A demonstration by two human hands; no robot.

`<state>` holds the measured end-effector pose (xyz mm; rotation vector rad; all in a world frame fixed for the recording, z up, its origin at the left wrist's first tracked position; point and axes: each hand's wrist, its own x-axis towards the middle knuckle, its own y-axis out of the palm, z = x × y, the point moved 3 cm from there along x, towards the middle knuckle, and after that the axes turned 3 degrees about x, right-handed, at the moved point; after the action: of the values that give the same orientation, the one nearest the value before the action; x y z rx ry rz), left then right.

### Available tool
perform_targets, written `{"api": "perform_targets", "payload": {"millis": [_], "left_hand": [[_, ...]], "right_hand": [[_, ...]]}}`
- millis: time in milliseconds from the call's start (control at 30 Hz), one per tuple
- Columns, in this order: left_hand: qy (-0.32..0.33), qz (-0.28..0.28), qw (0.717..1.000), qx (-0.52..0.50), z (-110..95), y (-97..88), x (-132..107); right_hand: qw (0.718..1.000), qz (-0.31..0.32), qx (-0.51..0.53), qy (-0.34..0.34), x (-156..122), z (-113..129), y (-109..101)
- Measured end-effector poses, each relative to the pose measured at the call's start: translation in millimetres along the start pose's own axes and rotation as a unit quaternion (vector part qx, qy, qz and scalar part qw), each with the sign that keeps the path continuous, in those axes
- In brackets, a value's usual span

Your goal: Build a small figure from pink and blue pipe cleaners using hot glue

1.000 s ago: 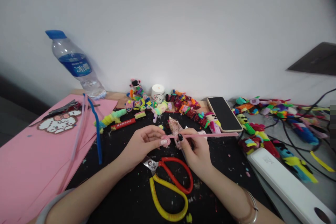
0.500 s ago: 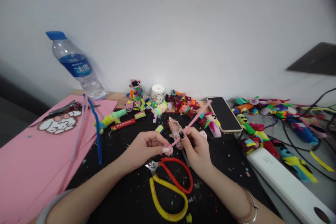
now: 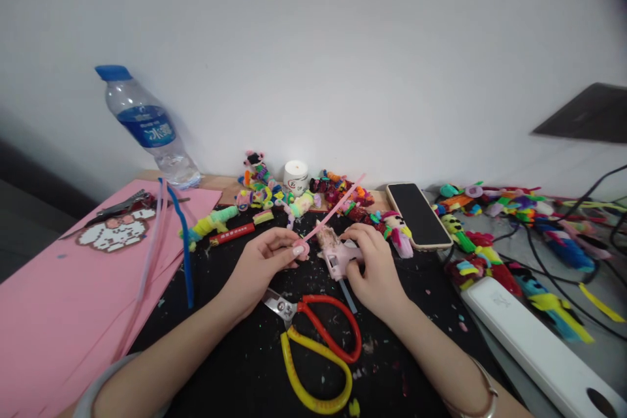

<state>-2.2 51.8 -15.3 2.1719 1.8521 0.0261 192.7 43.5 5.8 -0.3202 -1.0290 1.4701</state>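
Note:
My left hand (image 3: 270, 262) pinches the coiled end of a pink pipe cleaner (image 3: 337, 205) between thumb and fingers; its straight tail slants up to the right. My right hand (image 3: 375, 268) has its fingers curled round the handle of a pale pink hot glue gun (image 3: 335, 260), whose nozzle end is crusted brown. A glue stick (image 3: 348, 296) pokes out of the gun's rear. Below both hands lie scissors (image 3: 327, 353) with one red and one yellow handle, their blades pointing up left, partly under my left hand.
Pipe-cleaner figures (image 3: 264, 192) line the wall, with more (image 3: 519, 206) among black cables at right. A phone (image 3: 420, 214), white cup (image 3: 295, 176), white oblong device (image 3: 539, 346) and leaning water bottle (image 3: 147, 121) stand around. Loose pipe cleaners (image 3: 182, 241) cross the pink sheet (image 3: 53, 313).
My right hand has let go of the pipe cleaner's tail and taken hold of the glue gun. My left hand has moved up and left with the coil.

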Motion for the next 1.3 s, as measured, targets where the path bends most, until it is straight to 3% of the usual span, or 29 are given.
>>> {"api": "perform_targets", "payload": {"millis": [233,367,533,667,767,900,1300], "left_hand": [[-0.009,-0.018,1.0,-0.018,0,-1.9,0],[-0.015,-0.01,0.999,-0.027,0,-1.6,-1],[-0.011,-0.003,1.0,-0.028,0,-1.5,-1],[-0.011,0.0,1.0,-0.029,-1,-1.3,-1],[-0.019,-0.005,0.999,-0.032,-1,-1.2,-1],[-0.026,0.0,0.999,-0.03,-1,-0.9,-2],[-0.028,0.011,0.999,-0.011,0,-0.9,-2]], "right_hand": [[0.987,0.115,-0.115,0.013,-5,-9,-9],[0.986,0.124,-0.107,0.008,-6,-14,-10],[0.998,0.055,0.028,0.029,-1,-22,-12],[0.975,0.012,0.195,0.109,1,-32,-16],[0.958,0.029,0.26,0.116,1,-30,-16],[0.954,0.076,0.268,0.107,0,-23,-13],[0.949,0.092,0.282,0.107,-1,-23,-10]]}}
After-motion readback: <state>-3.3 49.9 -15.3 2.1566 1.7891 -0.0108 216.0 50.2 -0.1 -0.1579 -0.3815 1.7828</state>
